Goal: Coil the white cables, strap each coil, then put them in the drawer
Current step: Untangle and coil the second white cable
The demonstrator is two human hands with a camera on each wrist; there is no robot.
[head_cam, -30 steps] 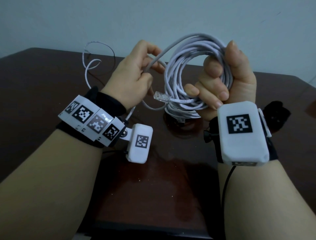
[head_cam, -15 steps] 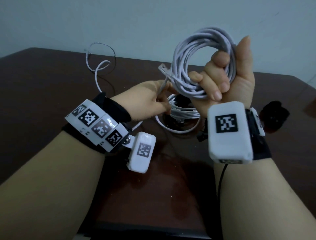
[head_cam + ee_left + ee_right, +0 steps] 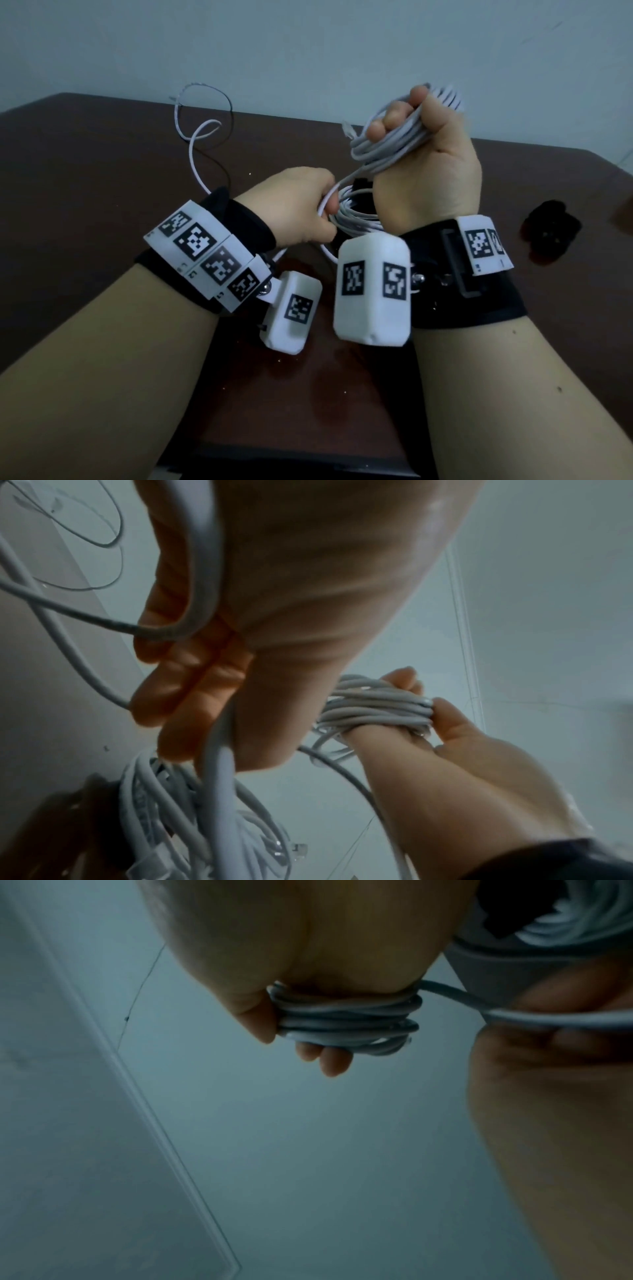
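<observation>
My right hand (image 3: 416, 137) is raised above the dark brown table (image 3: 102, 212) and grips a bunched coil of white cable (image 3: 387, 144), its back turned to the head camera. The coil's clear plug (image 3: 347, 128) sticks out to the left. In the right wrist view the coil (image 3: 346, 1020) is clamped between thumb and fingers. My left hand (image 3: 318, 209), lower and to the left, holds one strand of white cable (image 3: 346, 181) that runs up to the coil. The strand (image 3: 219, 777) passes through its curled fingers. A second white coil (image 3: 356, 222) lies on the table under both hands.
A thin white cable (image 3: 200, 137) loops over the table at the back left. A black lump (image 3: 551, 229) lies on the table at the right; what it is cannot be told. A pale wall stands behind the table.
My left hand dropped from beside the coil to low over the table, drawing a strand down. My right hand turned its back to the camera and squeezed the open ring into a bundle.
</observation>
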